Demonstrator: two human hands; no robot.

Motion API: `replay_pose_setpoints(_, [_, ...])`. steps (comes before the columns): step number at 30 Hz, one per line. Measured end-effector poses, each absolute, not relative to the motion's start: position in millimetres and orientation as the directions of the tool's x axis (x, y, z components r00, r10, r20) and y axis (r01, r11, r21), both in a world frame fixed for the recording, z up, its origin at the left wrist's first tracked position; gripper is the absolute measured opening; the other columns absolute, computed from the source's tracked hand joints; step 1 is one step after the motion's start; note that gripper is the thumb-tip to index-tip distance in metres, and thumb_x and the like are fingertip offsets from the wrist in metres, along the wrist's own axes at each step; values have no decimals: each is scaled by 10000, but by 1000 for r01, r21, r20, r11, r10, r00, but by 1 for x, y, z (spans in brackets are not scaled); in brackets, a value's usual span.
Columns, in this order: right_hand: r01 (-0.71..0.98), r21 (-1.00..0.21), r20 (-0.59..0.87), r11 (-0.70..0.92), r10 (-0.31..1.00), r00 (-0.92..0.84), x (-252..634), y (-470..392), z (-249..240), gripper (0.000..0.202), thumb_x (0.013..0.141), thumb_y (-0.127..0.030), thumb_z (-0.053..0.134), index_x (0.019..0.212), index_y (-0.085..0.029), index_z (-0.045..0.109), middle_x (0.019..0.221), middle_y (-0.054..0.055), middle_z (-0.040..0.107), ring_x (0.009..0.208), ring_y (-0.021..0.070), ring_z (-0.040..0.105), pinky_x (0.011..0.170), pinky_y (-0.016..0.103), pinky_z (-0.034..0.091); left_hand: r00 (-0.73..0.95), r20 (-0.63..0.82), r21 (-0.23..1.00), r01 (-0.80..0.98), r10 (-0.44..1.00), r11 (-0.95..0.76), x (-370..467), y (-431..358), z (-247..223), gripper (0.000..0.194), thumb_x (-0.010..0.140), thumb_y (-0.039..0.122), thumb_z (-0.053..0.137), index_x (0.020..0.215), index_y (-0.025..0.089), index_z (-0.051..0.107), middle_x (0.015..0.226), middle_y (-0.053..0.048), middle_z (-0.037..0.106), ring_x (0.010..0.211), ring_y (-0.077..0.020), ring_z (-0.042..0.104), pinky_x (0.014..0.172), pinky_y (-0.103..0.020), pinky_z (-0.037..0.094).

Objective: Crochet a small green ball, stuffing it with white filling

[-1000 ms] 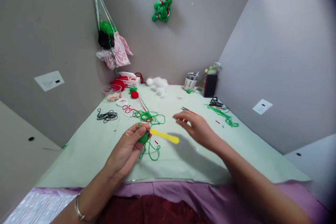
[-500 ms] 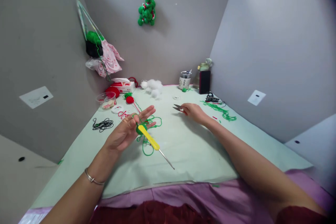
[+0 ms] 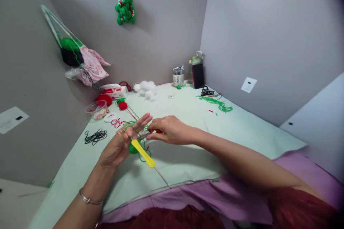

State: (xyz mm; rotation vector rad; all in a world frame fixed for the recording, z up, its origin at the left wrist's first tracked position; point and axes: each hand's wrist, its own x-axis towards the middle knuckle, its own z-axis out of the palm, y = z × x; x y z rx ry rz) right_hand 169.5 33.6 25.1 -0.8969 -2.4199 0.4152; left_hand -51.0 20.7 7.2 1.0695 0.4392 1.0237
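Note:
My left hand is closed on a crochet hook with a yellow handle, its metal tip pointing down toward the table's front edge. A small round green crocheted piece hangs just under those fingers, and green yarn passes around them. My right hand pinches a small pair of scissors, blades toward my left hand and close to the green yarn. Whether the blades touch the yarn I cannot tell. Loose green yarn lies on the table behind both hands.
On the pale table lie a black cord, a red ball, white stuffing and green yarn strands. A tissue box, plastic tub, can and dark phone-like slab stand farther back.
My right hand has brought the scissors left across the table, up to the yarn by my left hand. The camera view has turned right. My left hand still holds the crochet hook.

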Motion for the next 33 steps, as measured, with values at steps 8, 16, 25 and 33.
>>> replay_pose_setpoints(8, [497,-692,191,523,797,-573,205,50,29,190,903,-377,760,836,-200,769,737,6,705,660,141,568,648,273,368,366,85,861,-495,927,116,-46,25,10,254,706,403,945,713,237,753,1378,-32,727,1440,-307,534,1148,-463,479])
replay_pose_setpoints(16, [315,-886,94,340,797,-596,193,52,17,293,969,-461,637,1018,-173,657,824,31,742,749,164,672,700,280,505,230,-36,912,-390,972,126,-14,60,-8,235,761,269,915,844,125,749,798,-12,739,733,-114,685,693,-203,546])
replay_pose_setpoints(25, [207,-967,29,145,877,-480,184,65,-4,412,886,-569,635,756,-179,603,585,-35,551,454,78,393,475,242,305,250,-19,956,-280,968,91,-4,70,-33,148,983,272,686,1024,131,680,911,-16,694,729,-132,662,657,-283,587])
replay_pose_setpoints(33, [97,-981,149,168,972,-181,209,83,11,454,895,-656,554,898,-203,573,632,-88,393,473,60,130,466,263,101,257,4,997,-69,966,14,-14,65,-39,171,982,303,686,1003,134,678,890,-11,683,695,-123,636,624,-268,563])
